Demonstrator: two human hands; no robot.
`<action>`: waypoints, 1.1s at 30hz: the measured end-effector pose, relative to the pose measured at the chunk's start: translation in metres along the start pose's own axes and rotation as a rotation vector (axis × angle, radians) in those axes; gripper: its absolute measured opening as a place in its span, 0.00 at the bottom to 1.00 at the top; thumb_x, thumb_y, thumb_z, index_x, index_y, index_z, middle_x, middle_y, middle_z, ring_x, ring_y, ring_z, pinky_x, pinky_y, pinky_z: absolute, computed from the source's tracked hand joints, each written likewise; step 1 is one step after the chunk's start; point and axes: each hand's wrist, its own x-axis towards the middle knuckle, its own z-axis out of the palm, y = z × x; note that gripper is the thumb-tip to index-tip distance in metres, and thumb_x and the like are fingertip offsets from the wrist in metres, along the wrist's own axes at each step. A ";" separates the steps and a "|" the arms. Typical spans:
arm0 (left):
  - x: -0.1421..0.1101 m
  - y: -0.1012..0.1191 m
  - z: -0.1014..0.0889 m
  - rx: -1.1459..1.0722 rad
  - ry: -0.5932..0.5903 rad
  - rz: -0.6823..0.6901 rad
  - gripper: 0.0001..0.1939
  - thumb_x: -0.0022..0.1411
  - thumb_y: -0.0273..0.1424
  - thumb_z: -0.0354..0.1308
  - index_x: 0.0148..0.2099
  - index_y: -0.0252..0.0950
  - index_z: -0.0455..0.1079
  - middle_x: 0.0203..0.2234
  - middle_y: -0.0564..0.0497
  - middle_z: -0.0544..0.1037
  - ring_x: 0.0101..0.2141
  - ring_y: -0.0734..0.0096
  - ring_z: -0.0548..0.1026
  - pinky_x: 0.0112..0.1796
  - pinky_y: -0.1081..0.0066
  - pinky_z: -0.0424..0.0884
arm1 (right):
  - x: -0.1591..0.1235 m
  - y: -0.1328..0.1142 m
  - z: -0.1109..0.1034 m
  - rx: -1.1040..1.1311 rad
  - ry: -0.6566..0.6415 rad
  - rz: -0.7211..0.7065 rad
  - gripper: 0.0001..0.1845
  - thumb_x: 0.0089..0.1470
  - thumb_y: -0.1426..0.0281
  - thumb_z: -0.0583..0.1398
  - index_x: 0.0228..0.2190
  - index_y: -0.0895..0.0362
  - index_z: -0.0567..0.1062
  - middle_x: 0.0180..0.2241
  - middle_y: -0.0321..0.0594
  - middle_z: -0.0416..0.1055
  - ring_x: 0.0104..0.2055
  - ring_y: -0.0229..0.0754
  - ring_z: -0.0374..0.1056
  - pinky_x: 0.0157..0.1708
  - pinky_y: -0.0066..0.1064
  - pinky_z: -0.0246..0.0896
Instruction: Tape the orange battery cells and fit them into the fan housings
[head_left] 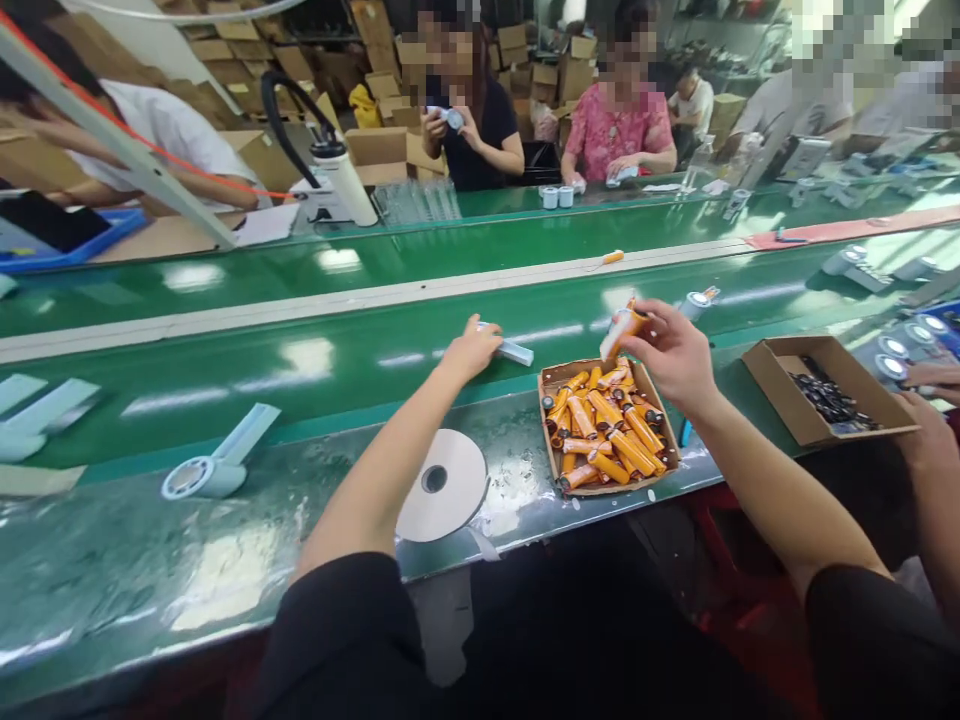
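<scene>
Battery (621, 334), orange-wrapped, pinched in the right hand (677, 357) just above the cardboard tray (555, 375); left hand (471, 350) closed on a pale-blue handle (517, 352). Pick-up step, seemingly; next move calls for steady grips on both.

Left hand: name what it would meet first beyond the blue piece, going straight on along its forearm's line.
Over the green belt, the left hand would probably meet the pale strip first, though depth is unclear.
</scene>
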 end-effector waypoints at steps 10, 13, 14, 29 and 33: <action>0.037 0.004 -0.009 -0.173 -0.070 -0.018 0.14 0.74 0.32 0.54 0.55 0.42 0.80 0.48 0.47 0.87 0.48 0.61 0.82 0.51 0.69 0.72 | 0.106 0.074 0.109 -0.841 -0.673 0.075 0.23 0.64 0.71 0.67 0.59 0.53 0.78 0.51 0.42 0.84 0.55 0.47 0.80 0.59 0.38 0.75; 0.037 0.013 -0.007 -0.188 -0.027 -0.067 0.15 0.76 0.33 0.53 0.57 0.45 0.78 0.50 0.48 0.86 0.50 0.60 0.82 0.48 0.69 0.71 | 0.106 0.077 0.120 -1.111 -0.834 0.042 0.24 0.69 0.67 0.65 0.64 0.53 0.75 0.52 0.46 0.83 0.55 0.51 0.80 0.55 0.37 0.74; 0.038 0.016 -0.006 -0.190 -0.019 -0.085 0.15 0.77 0.33 0.53 0.57 0.45 0.78 0.51 0.47 0.86 0.50 0.58 0.82 0.48 0.69 0.71 | 0.105 0.077 0.122 -1.142 -0.868 0.040 0.24 0.69 0.66 0.65 0.64 0.53 0.75 0.51 0.47 0.84 0.54 0.53 0.81 0.54 0.38 0.74; 0.051 0.030 -0.007 -0.234 -0.058 -0.295 0.16 0.78 0.40 0.52 0.59 0.46 0.76 0.55 0.44 0.84 0.52 0.51 0.81 0.50 0.61 0.72 | 0.113 0.088 0.149 -1.341 -1.260 0.057 0.29 0.68 0.50 0.63 0.55 0.62 0.82 0.52 0.63 0.81 0.55 0.65 0.79 0.53 0.46 0.72; 0.050 0.032 -0.010 -0.222 -0.071 -0.266 0.16 0.78 0.38 0.50 0.60 0.45 0.75 0.56 0.46 0.83 0.54 0.53 0.79 0.52 0.62 0.72 | 0.124 0.084 0.138 -1.261 -1.347 0.070 0.30 0.67 0.48 0.62 0.53 0.60 0.84 0.46 0.57 0.83 0.48 0.59 0.81 0.49 0.43 0.72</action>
